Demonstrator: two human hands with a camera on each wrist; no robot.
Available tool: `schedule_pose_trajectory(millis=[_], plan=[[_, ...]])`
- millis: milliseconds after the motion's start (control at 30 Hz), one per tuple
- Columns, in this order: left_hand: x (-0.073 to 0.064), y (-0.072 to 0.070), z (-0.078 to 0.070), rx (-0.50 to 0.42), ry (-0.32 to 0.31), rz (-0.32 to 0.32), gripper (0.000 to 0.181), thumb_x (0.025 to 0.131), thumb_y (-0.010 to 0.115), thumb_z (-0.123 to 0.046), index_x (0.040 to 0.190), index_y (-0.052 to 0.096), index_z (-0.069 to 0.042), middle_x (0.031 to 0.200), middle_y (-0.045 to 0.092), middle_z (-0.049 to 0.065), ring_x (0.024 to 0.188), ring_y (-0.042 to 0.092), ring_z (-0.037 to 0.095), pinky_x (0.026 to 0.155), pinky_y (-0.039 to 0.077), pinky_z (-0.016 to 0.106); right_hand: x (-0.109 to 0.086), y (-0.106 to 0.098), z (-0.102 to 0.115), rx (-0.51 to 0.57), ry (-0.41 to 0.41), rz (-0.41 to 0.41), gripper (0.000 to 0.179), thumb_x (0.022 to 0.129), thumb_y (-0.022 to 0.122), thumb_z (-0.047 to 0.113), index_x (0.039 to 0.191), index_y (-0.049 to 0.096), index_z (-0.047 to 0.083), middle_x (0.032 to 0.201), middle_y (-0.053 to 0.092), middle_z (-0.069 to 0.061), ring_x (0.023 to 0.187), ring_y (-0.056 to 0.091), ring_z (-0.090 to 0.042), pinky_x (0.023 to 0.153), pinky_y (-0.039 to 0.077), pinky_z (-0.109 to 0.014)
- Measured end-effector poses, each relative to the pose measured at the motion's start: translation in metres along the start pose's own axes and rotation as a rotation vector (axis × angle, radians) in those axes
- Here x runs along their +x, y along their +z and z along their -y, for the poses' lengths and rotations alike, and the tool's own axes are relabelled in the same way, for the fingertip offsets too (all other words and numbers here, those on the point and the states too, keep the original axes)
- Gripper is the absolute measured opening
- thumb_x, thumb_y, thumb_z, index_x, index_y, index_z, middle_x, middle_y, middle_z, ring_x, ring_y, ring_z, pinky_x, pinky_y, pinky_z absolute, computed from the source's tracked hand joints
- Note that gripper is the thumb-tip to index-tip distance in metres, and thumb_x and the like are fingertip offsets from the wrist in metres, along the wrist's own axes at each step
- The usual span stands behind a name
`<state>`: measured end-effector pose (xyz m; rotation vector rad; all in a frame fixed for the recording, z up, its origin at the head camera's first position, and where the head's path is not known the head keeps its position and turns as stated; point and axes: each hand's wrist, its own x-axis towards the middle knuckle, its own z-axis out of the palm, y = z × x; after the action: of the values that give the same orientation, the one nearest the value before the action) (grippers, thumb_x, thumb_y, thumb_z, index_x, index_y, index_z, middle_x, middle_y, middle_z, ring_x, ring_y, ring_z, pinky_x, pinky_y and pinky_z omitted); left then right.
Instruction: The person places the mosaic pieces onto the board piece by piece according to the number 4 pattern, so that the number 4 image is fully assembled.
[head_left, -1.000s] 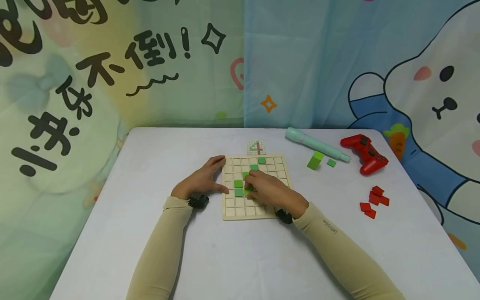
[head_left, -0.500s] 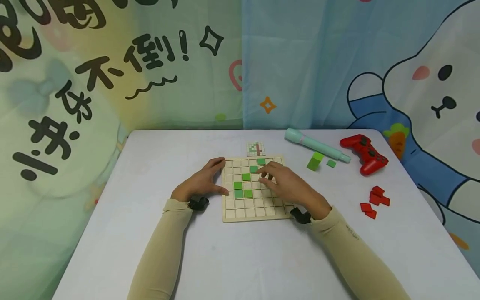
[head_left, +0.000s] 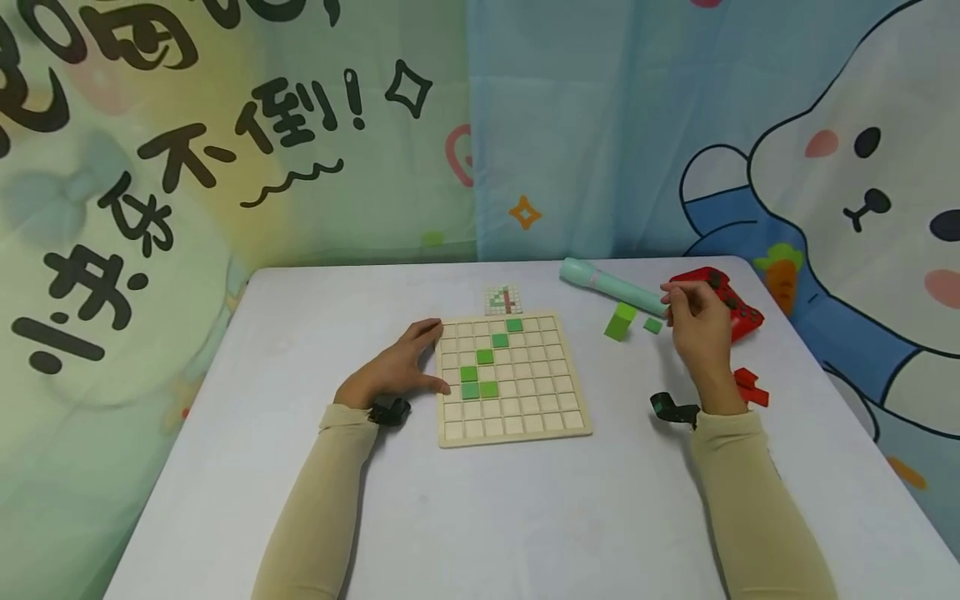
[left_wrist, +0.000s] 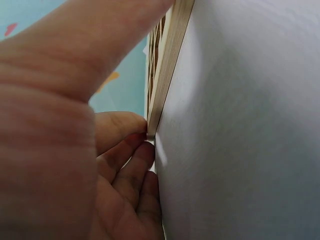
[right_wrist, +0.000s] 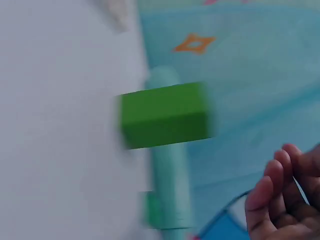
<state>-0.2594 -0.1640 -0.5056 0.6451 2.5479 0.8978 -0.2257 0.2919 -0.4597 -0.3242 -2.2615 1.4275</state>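
Note:
A square wooden grid board [head_left: 528, 405] lies mid-table, several green square tiles [head_left: 485, 357] set in its cells. My left hand [head_left: 396, 367] rests at the board's left side, thumb and fingers spread along the edge. The left wrist view shows fingertips right at the board's edge [left_wrist: 167, 75]. Over the table's right part is my right hand [head_left: 702, 333], fingers loosely bent and nothing visible in them. It overlaps the red game controller [head_left: 741, 317] in the head view. Left of it are a bright green block [head_left: 620, 322] and a small green tile [head_left: 653, 326].
Beyond the block lies a long mint-green tube [head_left: 611, 287]. A small card with a coloured grid pattern [head_left: 502, 301] sits behind the board. Red pieces [head_left: 750, 387] show beside the right wrist, partly hidden by the arm. A printed curtain [head_left: 547, 125] hangs behind the table.
My right hand has left the board and moved right, over to near the controller and the green block. The left hand stays at the board's edge. The head view has shifted slightly.

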Motion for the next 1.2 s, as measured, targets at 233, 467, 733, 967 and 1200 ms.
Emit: schedule_pose_trajectory(millis=[233,467,733,967,1200], plan=[[-0.003,-0.002,-0.003,-0.003,0.006,0.002,0.118,0.084,0.093,-0.038,0.172,0.019,-0.008,0.180,0.014,0.006,0.169,0.015,0.031,0.133,0.027,0.053,-0.002,0.014,-0.030,-0.127,0.047,0.002,0.029,0.112,0.051,0.021,0.129,0.069,0.005,0.113,0.069,-0.003,0.094,0.057,-0.003,0.078,0.045,-0.013],[-0.002,-0.003,-0.001,-0.025,0.019,0.008,0.118,0.084,0.093,-0.037,0.172,0.020,-0.008,0.180,0.014,0.008,0.169,0.015,0.031,0.133,0.026,0.054,0.000,0.015,-0.039,-0.340,0.110,0.104,0.037,0.109,0.046,0.013,0.140,0.062,0.001,0.138,0.057,-0.024,0.111,0.054,-0.029,0.083,0.042,-0.030],[-0.002,-0.002,-0.001,-0.024,0.017,0.008,0.118,0.084,0.093,-0.038,0.172,0.020,-0.009,0.180,0.014,0.007,0.168,0.015,0.031,0.133,0.027,0.054,-0.002,0.013,-0.048,-0.422,0.129,0.190,0.049,0.104,0.060,0.013,0.149,0.053,-0.004,0.139,0.050,-0.032,0.119,0.057,-0.041,0.088,0.044,-0.036],[-0.004,-0.003,-0.003,-0.037,0.013,0.008,0.119,0.083,0.094,-0.036,0.172,0.020,-0.008,0.180,0.015,0.008,0.168,0.015,0.032,0.133,0.026,0.055,-0.002,0.013,-0.052,-0.435,0.106,0.198,0.046,0.104,0.062,0.012,0.147,0.057,-0.005,0.139,0.051,-0.031,0.121,0.057,-0.042,0.093,0.047,-0.041],[-0.004,-0.003,-0.002,-0.039,0.012,0.009,0.118,0.084,0.093,-0.037,0.172,0.020,-0.009,0.180,0.014,0.006,0.168,0.015,0.031,0.133,0.027,0.055,-0.005,0.013,-0.051,-0.431,0.085,0.181,0.036,0.103,0.063,0.010,0.135,0.065,-0.006,0.133,0.052,-0.031,0.117,0.057,-0.041,0.086,0.041,-0.034]])
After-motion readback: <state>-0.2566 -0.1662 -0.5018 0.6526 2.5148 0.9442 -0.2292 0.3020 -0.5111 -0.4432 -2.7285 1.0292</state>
